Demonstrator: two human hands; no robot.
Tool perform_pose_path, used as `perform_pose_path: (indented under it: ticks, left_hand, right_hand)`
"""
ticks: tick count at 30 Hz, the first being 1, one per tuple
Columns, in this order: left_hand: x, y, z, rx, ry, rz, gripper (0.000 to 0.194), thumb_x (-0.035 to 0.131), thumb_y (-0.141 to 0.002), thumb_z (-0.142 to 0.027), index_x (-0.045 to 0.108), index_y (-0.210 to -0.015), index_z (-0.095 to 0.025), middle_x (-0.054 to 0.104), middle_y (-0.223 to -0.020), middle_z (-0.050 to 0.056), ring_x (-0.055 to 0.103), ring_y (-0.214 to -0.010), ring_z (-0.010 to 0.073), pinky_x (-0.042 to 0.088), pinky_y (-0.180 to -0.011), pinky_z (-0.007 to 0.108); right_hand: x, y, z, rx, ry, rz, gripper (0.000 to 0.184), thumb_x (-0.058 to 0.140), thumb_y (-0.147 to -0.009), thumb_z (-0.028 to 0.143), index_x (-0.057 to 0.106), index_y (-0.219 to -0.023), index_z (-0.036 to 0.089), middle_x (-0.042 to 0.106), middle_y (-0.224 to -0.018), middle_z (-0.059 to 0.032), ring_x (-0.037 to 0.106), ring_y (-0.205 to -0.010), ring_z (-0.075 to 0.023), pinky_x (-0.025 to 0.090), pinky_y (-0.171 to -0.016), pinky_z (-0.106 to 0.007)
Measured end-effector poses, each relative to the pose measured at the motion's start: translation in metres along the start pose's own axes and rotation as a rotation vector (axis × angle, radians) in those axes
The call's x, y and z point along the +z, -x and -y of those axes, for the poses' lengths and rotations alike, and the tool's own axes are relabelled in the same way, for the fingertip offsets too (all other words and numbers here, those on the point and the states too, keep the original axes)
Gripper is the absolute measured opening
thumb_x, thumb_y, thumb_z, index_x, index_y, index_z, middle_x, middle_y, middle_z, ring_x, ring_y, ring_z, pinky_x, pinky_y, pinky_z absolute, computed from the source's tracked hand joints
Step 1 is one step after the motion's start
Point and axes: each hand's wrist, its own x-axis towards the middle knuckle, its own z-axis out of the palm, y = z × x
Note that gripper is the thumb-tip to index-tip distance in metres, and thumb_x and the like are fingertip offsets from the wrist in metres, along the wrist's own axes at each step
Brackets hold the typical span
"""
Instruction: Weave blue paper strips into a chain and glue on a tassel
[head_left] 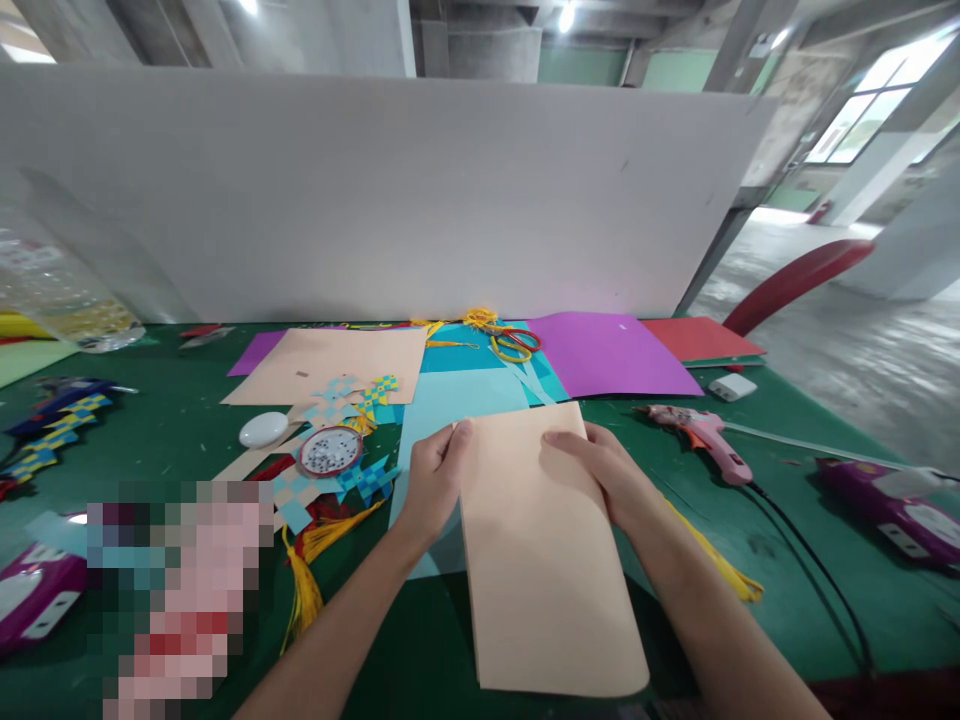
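Observation:
A folded sheet of peach paper (540, 560) is held up between my two hands, its curved fold toward me. My left hand (435, 480) pinches its far left corner, thumb on top. At the far right edge, my right hand (604, 465) grips it with the thumb across the face and the fingers behind. Beneath it lies a light blue sheet (465, 395), partly covered. To the left are woven paper pieces (296, 490) in blue and peach, a round tin of small beads (330, 451) and yellow tassels (302, 585).
A pink glue gun (705, 440) with a black cord lies right, near a purple power strip (892, 510). Scissors (514, 345) rest at the back by purple sheets (611, 355). A white panel (420, 200) bounds the green table (810, 440). A blurred pink shape (217, 570) is front left.

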Motion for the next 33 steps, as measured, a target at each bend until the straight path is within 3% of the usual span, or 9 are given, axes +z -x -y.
perform_pose_path:
  ticks: [12,33]
  left_hand:
    - [-0.0008,0.001,-0.0006,0.018,-0.079,0.029,0.043,0.042,-0.09,-0.044,0.022,-0.06,-0.02,0.018,-0.06,-0.004,0.019,-0.056,0.0106,0.018,-0.05,0.025]
    - [0.0004,0.0006,0.0,0.018,-0.034,0.016,0.042,0.042,-0.09,-0.043,0.023,-0.06,-0.02,0.019,-0.059,-0.005,0.019,-0.055,0.0095,0.018,-0.049,0.024]
  right_hand:
    - [-0.0008,-0.0004,0.0006,-0.006,-0.01,0.025,0.034,0.07,-0.064,0.032,0.066,-0.092,0.013,0.071,-0.086,-0.0116,0.066,-0.071,-0.0244,0.051,-0.064,-0.032]
    - [-0.0043,-0.0034,-0.0023,0.001,0.014,0.023,0.033,0.071,-0.063,0.033,0.067,-0.09,0.014,0.071,-0.084,-0.0114,0.066,-0.071,-0.0253,0.05,-0.062,-0.033]
